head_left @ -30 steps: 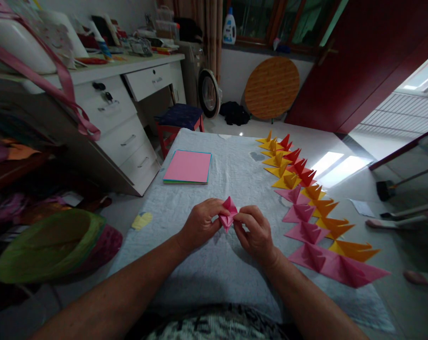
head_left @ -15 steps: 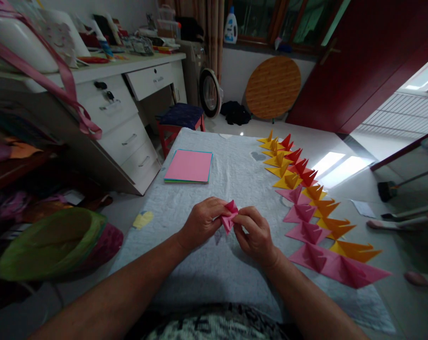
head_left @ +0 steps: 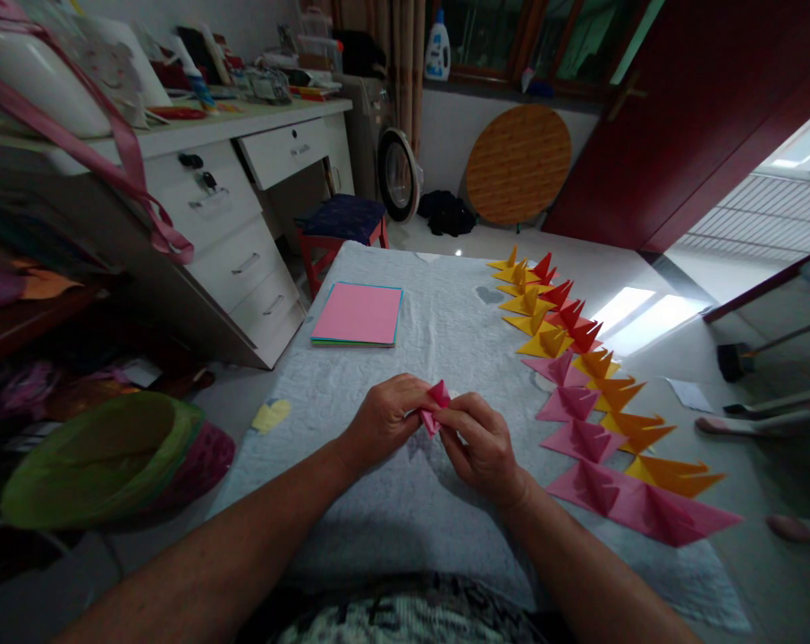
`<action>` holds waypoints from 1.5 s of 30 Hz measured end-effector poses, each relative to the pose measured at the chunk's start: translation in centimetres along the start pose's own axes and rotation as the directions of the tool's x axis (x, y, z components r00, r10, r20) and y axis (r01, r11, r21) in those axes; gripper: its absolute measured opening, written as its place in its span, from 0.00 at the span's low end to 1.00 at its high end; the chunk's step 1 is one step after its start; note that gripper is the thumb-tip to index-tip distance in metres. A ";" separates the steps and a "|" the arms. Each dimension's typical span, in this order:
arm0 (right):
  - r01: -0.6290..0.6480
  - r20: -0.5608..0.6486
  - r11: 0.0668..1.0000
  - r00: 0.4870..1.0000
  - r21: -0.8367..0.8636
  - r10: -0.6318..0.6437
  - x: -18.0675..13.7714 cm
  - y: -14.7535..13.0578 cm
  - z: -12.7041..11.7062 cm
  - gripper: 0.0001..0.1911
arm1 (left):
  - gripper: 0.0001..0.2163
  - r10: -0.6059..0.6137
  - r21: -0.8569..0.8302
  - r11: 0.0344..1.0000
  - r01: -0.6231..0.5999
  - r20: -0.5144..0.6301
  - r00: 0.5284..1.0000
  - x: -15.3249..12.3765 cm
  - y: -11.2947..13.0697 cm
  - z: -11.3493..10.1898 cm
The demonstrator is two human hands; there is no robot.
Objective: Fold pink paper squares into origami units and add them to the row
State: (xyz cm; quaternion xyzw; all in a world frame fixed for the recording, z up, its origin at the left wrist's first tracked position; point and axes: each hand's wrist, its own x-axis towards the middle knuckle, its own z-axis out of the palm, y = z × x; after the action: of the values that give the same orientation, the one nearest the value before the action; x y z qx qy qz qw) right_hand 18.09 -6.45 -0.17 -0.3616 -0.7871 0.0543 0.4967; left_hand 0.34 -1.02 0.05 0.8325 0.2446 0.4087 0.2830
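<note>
Between my two hands is a small folded piece of pink origami paper (head_left: 438, 393), held above the cloth-covered table (head_left: 445, 313). My left hand (head_left: 390, 414) pinches its left side with thumb and fingers. From the other side, my right hand (head_left: 480, 440) grips it with closed fingertips, which hide part of the folds. Beyond my left hand lies a stack of square paper (head_left: 358, 314), pink on top. To the right of my right hand stand rows of folded paper cranes in pink (head_left: 583, 438), yellow (head_left: 544, 340), orange (head_left: 637, 431) and red (head_left: 583, 334).
A bin with a green liner (head_left: 103, 461) stands left of the table. White drawers (head_left: 244, 259) and a stool with a dark blue seat (head_left: 343, 217) are beyond. A round wooden tabletop (head_left: 518, 165) leans on the back wall, near an open washing machine door (head_left: 400, 176).
My right fingertips have shifted slightly left over the pink paper, covering more of it, and its lower point looks smaller. My left hand stays nearly still.
</note>
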 end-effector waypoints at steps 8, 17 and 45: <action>0.021 0.000 1.000 1.000 0.009 -0.021 0.1 -0.3 -0.1 0.13 | 0.10 -0.029 -0.008 1.000 0.029 0.021 0.999 0.0 -0.1 0.2; 0.037 0.009 0.999 0.999 0.021 -0.037 0.3 -0.6 -0.2 0.11 | 0.09 -0.047 -0.033 0.998 0.048 0.025 0.999 0.1 -0.1 0.3; -0.025 -0.019 0.999 1.000 -0.035 0.025 0.1 -0.4 0.0 0.11 | 0.06 0.006 0.009 1.000 -0.006 -0.054 0.999 0.2 0.0 0.0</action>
State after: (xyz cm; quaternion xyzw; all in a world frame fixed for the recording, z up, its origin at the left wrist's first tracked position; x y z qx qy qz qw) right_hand 17.85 -6.64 0.03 -0.3805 -0.7787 0.0434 0.4970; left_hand 0.51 -0.89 0.19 0.8231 0.2514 0.4309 0.2712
